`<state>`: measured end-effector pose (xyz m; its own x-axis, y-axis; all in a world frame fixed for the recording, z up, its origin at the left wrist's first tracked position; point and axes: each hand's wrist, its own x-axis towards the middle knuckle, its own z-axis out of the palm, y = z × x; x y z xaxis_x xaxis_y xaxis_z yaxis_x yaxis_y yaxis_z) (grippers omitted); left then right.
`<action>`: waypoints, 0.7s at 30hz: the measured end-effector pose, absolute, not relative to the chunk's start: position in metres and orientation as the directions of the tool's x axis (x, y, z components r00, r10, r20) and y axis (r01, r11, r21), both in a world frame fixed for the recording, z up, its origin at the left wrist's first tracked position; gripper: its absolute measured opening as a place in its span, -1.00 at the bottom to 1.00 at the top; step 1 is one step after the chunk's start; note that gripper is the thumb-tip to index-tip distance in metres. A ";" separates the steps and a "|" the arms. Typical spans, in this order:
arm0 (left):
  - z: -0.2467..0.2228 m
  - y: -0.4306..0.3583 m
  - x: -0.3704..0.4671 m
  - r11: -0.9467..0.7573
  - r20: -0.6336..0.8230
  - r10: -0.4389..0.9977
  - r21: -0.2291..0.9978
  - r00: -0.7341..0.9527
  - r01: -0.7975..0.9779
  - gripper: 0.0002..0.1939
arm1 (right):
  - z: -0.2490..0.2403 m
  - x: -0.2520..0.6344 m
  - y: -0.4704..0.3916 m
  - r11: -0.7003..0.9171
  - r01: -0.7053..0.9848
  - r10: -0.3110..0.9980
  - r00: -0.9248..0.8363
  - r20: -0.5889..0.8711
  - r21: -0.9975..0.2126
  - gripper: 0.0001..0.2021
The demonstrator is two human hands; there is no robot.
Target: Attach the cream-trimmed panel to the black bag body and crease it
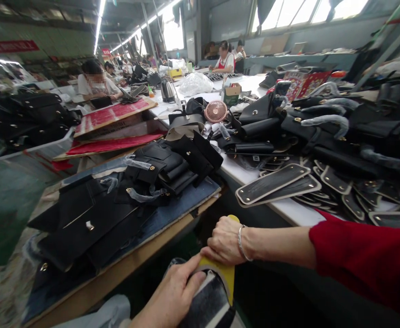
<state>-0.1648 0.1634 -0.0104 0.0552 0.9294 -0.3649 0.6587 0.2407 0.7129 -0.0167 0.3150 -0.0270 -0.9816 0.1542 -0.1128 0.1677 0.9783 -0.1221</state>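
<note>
Low in front of me is a thing with a curved yellow rim point(230, 273) and a dark surface with pale stripes point(208, 294); its kind is not clear. My right hand point(225, 241), with a silver bangle at the wrist and a red sleeve, is closed over the top of the yellow rim. Beside it, my left hand point(174, 289) grips the near-left part of the same thing, thumb on the dark surface. The fingertips of both hands nearly meet at the rim. The underside of the thing is hidden.
Black bags point(93, 218) lie piled on a blue-covered board point(186, 202) at left. On the white table point(288, 212) at right are black strips with pale edges point(275, 182), more bags with wrapped handles point(326, 123), and a pink fan point(215, 111). Co-workers sit farther back.
</note>
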 end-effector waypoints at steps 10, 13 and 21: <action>-0.015 0.155 -0.160 0.145 -0.280 0.958 0.649 0.057 0.746 -0.66 | -0.029 -0.008 0.295 0.951 0.287 0.274 -0.955 -0.113 -0.117 -0.40; -0.015 0.152 -0.160 0.115 -0.254 0.965 0.618 0.059 0.777 -0.66 | -0.031 -0.003 0.286 0.932 0.340 0.327 -0.938 -0.112 -0.126 -0.38; 0.000 0.146 -0.157 0.133 -0.292 0.955 0.567 0.047 0.813 -0.66 | -0.030 0.004 0.259 0.899 0.423 0.412 -0.904 -0.113 -0.115 -0.39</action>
<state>-0.1575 0.1458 0.0002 0.0468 0.9554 -0.2916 0.8130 0.1332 0.5668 0.0042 0.2587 -0.0295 -0.9044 0.4115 -0.1128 0.4233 0.8987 -0.1152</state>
